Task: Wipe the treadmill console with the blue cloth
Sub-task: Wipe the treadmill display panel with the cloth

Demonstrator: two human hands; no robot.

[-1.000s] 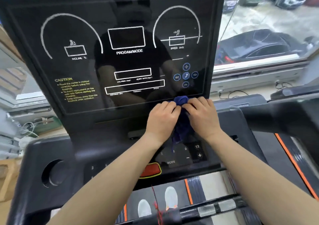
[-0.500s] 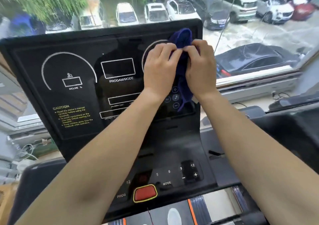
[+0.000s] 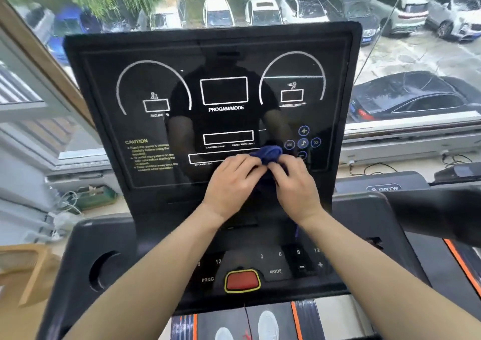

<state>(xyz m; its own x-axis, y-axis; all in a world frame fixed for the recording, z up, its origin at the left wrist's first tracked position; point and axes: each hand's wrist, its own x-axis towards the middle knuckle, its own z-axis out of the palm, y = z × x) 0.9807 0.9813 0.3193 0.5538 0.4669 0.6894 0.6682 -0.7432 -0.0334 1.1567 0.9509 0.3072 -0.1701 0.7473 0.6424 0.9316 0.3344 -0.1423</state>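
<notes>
The black treadmill console stands upright in front of me, with white dial outlines and "PROGAM/MODE" lettering on its glossy panel. A bunched blue cloth is pressed against the lower right part of the panel, just left of the round blue buttons. My left hand and my right hand sit side by side on the cloth, both gripping it. Most of the cloth is hidden under my fingers.
Below the panel lies the control deck with a red stop button, number keys and a round cup holder at the left. A second treadmill stands at the right. A window behind the console shows parked cars.
Both hands and the cloth came down from the panel's upper right corner to its lower right area, a little further left. One second ago they were low on the panel too.
</notes>
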